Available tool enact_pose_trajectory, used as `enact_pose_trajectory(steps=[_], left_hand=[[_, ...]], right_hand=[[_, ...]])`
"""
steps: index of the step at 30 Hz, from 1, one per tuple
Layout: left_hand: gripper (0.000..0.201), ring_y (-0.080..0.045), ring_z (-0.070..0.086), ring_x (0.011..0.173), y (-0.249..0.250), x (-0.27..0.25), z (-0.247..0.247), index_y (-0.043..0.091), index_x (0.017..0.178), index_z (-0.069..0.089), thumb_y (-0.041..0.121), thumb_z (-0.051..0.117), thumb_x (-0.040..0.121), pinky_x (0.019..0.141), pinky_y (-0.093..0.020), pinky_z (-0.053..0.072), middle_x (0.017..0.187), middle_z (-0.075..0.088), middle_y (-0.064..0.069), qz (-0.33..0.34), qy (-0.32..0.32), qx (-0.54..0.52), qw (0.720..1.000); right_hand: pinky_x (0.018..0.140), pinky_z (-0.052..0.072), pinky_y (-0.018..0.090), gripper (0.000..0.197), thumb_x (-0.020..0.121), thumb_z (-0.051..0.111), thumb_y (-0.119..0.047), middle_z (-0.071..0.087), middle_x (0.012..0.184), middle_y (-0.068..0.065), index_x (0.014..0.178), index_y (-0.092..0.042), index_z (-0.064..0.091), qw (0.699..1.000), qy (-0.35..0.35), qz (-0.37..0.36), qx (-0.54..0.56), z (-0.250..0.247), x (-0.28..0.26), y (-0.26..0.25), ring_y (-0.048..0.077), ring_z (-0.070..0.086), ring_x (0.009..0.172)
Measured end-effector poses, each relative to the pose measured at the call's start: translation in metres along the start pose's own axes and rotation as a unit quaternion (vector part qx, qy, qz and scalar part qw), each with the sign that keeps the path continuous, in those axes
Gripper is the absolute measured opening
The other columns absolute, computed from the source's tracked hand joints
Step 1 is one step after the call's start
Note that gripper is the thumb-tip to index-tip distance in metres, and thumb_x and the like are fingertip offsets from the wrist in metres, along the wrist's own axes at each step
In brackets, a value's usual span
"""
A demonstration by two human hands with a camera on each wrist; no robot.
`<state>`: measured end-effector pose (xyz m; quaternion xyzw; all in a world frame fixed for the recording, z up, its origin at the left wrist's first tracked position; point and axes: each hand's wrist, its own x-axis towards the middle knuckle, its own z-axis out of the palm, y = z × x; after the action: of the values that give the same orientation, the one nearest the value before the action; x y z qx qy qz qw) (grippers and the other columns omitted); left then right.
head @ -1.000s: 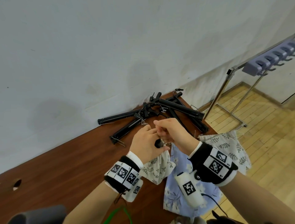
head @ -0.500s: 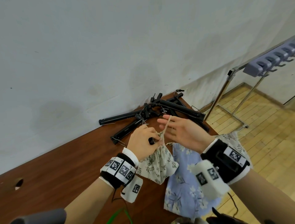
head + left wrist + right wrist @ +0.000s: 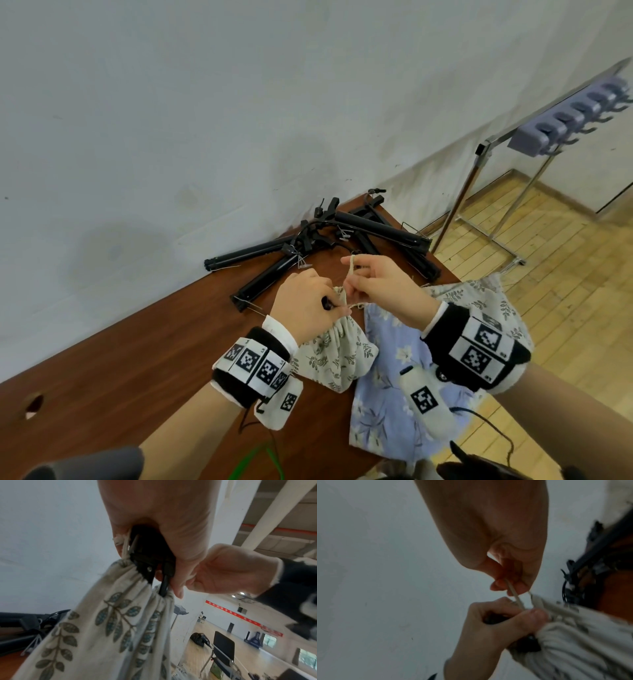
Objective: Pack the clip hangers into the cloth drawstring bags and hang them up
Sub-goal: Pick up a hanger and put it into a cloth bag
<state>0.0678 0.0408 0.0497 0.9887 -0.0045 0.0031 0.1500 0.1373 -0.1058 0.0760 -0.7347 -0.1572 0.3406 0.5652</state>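
A cream leaf-print drawstring bag (image 3: 337,356) (image 3: 96,635) (image 3: 583,639) hangs from my left hand (image 3: 305,308) (image 3: 154,524) just above the brown table (image 3: 144,359). The hand grips the gathered neck together with a black clip hanger (image 3: 150,555) that sticks out of the bag. My right hand (image 3: 380,291) (image 3: 508,585) pinches the pale drawstring (image 3: 350,274) (image 3: 517,599) right beside the left hand. More black clip hangers (image 3: 329,243) lie in a pile by the wall. A blue floral bag (image 3: 387,383) and another leaf-print bag (image 3: 489,301) lie flat on the table's right end.
A metal rack (image 3: 479,178) with a row of lilac hooks (image 3: 575,116) stands on the wooden floor to the right of the table. The white wall runs along the table's far edge. A green cable (image 3: 260,459) lies at the near edge.
My right hand spread open with the string across its fingers half a second ago; now its fingers have closed on the string, close to the bag's neck. The left hand kept its grip.
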Motion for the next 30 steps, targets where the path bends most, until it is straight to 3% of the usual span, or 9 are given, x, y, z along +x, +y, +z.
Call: enact_pose_trajectory(steps=[4, 6, 9, 12, 14, 17, 22, 24, 30], left_hand=[[0.027, -0.003, 0.041, 0.085, 0.008, -0.004, -0.002, 0.035, 0.08, 0.074, 0.057, 0.058, 0.083, 0.082, -0.028, 0.038, 0.073, 0.052, 0.022, 0.036, -0.026, 0.012, 0.999], [0.027, -0.002, 0.042, 0.085, 0.008, -0.003, -0.005, 0.033, 0.081, 0.075, 0.055, 0.059, 0.083, 0.079, -0.026, 0.037, 0.077, 0.056, 0.023, 0.037, -0.03, 0.016, 0.999], [0.027, -0.006, 0.048, 0.091, 0.007, 0.002, -0.011, 0.028, 0.078, 0.075, 0.051, 0.062, 0.083, 0.077, -0.027, 0.04, 0.073, 0.053, 0.019, 0.026, -0.04, 0.018, 0.999], [0.027, -0.01, 0.052, 0.1, 0.005, 0.005, -0.012, 0.029, 0.081, 0.076, 0.053, 0.063, 0.081, 0.073, -0.026, 0.041, 0.085, 0.061, 0.015, 0.01, -0.054, 0.011, 0.998], [0.028, -0.008, 0.049, 0.093, 0.007, 0.003, -0.01, 0.029, 0.08, 0.076, 0.054, 0.063, 0.081, 0.068, -0.025, 0.037, 0.076, 0.055, 0.015, 0.016, -0.059, 0.019, 0.998], [0.025, -0.005, 0.049, 0.092, 0.009, 0.001, -0.005, 0.032, 0.077, 0.073, 0.056, 0.066, 0.077, 0.071, -0.026, 0.044, 0.083, 0.059, 0.015, 0.007, -0.034, 0.014, 0.999], [0.027, -0.006, 0.051, 0.084, 0.007, 0.0, 0.002, 0.033, 0.097, 0.06, 0.047, 0.067, 0.076, 0.071, -0.023, 0.044, 0.086, 0.056, 0.015, 0.022, 0.035, -0.013, 0.999], [0.016, -0.013, 0.056, 0.087, 0.009, 0.0, 0.003, 0.025, 0.085, 0.064, 0.038, 0.065, 0.077, 0.071, -0.031, 0.05, 0.085, 0.06, 0.01, 0.052, 0.044, -0.003, 0.998], [0.029, -0.013, 0.052, 0.085, 0.007, 0.008, 0.004, 0.022, 0.074, 0.07, 0.048, 0.061, 0.084, 0.067, -0.029, 0.043, 0.078, 0.06, 0.01, 0.039, 0.018, 0.026, 0.999]], right_hand=[[0.046, 0.034, 0.024, 0.025, 0.102, 0.042, -0.007, 0.035, 0.049, -0.003, 0.114, 0.006, 0.06, 0.996, -0.045, 0.066, 0.05, -0.01, 0.005, -0.012, 0.011, 0.031, 0.045], [0.041, 0.02, 0.021, 0.027, 0.101, 0.042, -0.005, 0.027, 0.045, -0.004, 0.1, 0.009, 0.064, 0.992, -0.096, 0.078, 0.028, -0.019, 0.005, -0.024, 0.01, 0.02, 0.04], [0.041, 0.017, 0.02, 0.033, 0.098, 0.044, -0.007, 0.023, 0.043, -0.002, 0.068, -0.002, 0.055, 0.99, -0.105, 0.089, 0.01, -0.032, 0.004, -0.032, 0.011, 0.016, 0.038], [0.043, 0.02, 0.023, 0.045, 0.098, 0.051, -0.024, 0.026, 0.042, -0.002, 0.055, -0.014, 0.045, 0.992, -0.054, 0.113, -0.026, -0.036, 0.002, -0.018, 0.015, 0.018, 0.039], [0.042, 0.024, 0.023, 0.047, 0.094, 0.058, -0.036, 0.031, 0.042, -0.002, 0.056, -0.011, 0.056, 0.981, -0.025, 0.126, -0.144, -0.035, 0.001, -0.004, 0.015, 0.023, 0.038], [0.04, 0.028, 0.021, 0.05, 0.093, 0.06, -0.04, 0.034, 0.046, 0.0, 0.08, 0.008, 0.068, 0.944, -0.115, 0.137, -0.276, -0.029, -0.001, 0.008, 0.014, 0.027, 0.037], [0.046, 0.029, 0.021, 0.037, 0.092, 0.059, -0.025, 0.045, 0.056, 0.008, 0.075, 0.008, 0.063, 0.959, -0.062, -0.01, -0.277, -0.018, -0.003, 0.001, 0.011, 0.034, 0.046], [0.049, 0.031, 0.027, 0.033, 0.089, 0.059, -0.023, 0.048, 0.055, 0.012, 0.068, 0.003, 0.063, 0.954, -0.043, -0.063, -0.289, -0.011, -0.005, 0.001, 0.015, 0.037, 0.049], [0.048, 0.028, 0.023, 0.038, 0.088, 0.062, -0.007, 0.037, 0.048, 0.01, 0.057, 0.013, 0.052, 0.994, 0.022, -0.035, -0.099, -0.007, -0.007, 0.01, 0.013, 0.03, 0.044]])
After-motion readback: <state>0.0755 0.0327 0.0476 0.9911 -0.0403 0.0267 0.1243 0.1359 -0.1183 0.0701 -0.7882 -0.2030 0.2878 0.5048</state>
